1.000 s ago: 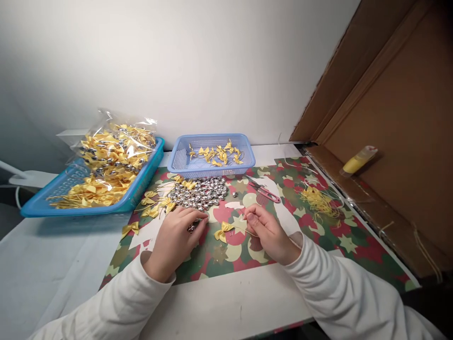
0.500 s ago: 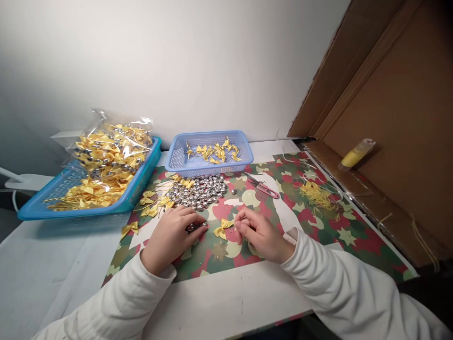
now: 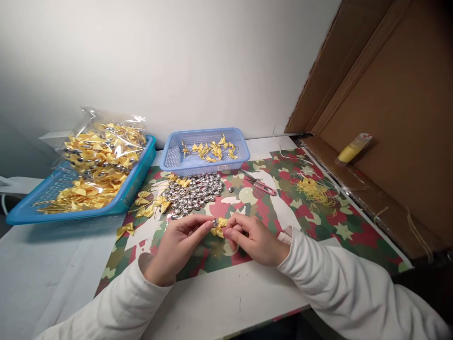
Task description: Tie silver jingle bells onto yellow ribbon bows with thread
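Taking twelve o'clock as straight ahead of the meeting hands, a white sleeve (image 3: 113, 300) lies at seven o'clock and its pair at four, above the table's pale front edge (image 3: 226, 297); the left hand (image 3: 179, 243) pinches a small silver bead (image 3: 214, 223) between thumb and forefinger; the right hand (image 3: 256, 238) has thumb and forefinger closed together, apparently gripping the yellow bow (image 3: 218, 228) by its three o'clock side, though the fingers hide the exact spot; the bow sits between the two hands, just beside the bead, over a patterned sheet (image 3: 205, 259); a lone bow (image 3: 125, 230) rests at nine o'clock, with a cluster of stemmed bows (image 3: 152, 206) near it at ten; a pile of silver beads (image 3: 194, 193) spreads at eleven; pink-handled snips (image 3: 264, 187) lie at one, and a tangle of yellow strands (image 3: 314, 191) at two; farther off, a large blue basket (image 3: 17, 216) at ten o'clock bears more bows and a transparent bag (image 3: 106, 146) filled with bows and beads; a smaller blue basket (image 3: 177, 165) at twelve holds several bows; a tube with yellow contents (image 3: 354, 148) stands tilted at two, before brown cardboard (image 3: 392, 94); a pale wall (image 3: 194, 61) closes off twelve.
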`<state>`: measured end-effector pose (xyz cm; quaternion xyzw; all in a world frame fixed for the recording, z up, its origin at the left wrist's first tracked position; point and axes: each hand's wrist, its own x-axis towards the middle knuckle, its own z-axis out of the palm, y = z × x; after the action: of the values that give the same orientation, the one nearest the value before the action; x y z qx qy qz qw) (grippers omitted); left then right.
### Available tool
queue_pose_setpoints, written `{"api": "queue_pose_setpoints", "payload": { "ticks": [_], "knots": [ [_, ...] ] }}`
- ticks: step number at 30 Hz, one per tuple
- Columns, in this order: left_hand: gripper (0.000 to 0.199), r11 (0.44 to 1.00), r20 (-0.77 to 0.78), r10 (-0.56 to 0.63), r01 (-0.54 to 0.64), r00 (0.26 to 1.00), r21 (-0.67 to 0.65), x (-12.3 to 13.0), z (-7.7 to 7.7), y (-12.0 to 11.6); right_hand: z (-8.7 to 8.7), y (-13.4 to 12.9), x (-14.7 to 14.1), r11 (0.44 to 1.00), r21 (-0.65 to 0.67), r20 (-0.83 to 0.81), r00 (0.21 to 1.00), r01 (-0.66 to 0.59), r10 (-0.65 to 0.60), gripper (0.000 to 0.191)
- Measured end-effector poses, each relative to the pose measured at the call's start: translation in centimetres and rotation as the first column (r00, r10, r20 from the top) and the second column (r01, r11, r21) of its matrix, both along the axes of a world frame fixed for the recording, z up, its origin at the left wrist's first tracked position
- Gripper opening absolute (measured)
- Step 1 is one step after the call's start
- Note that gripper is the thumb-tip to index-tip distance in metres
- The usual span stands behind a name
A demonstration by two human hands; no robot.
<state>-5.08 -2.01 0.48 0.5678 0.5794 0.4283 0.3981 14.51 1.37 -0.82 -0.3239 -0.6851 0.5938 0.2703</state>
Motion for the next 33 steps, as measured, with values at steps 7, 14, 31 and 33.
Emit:
{"api": "queue_pose_setpoints", "payload": {
  "ticks": [7, 14, 31, 33],
  "knots": [
    [0.016, 0.997, 0.139, 0.077, -0.072, 0.987, -0.038, 0.51, -0.01, -0.22, 0.07, 0.00, 0.05, 1.000, -0.012, -0.006, 1.000, -0.006, 0.006, 0.016],
    [0.014, 0.994, 0.185, 0.106, -0.100, 0.977, -0.039, 0.53, -0.52, -0.40, 0.07, -0.16, 0.08, 1.000, -0.023, -0.030, 1.000, -0.005, 0.004, 0.016],
    [0.011, 0.970, 0.137, -0.187, 0.162, 0.973, 0.180, 0.72, -0.48, -0.54, 0.37, -0.28, 0.22, 0.989, 0.149, -0.017, 0.999, -0.026, 0.029, 0.007],
    [0.009, 0.957, 0.067, -0.158, 0.135, 0.985, 0.258, 0.70, -0.53, -0.65, 0.45, -0.17, 0.26, 0.960, 0.279, 0.008, 0.999, 0.035, -0.039, 0.011]
  ]
}}
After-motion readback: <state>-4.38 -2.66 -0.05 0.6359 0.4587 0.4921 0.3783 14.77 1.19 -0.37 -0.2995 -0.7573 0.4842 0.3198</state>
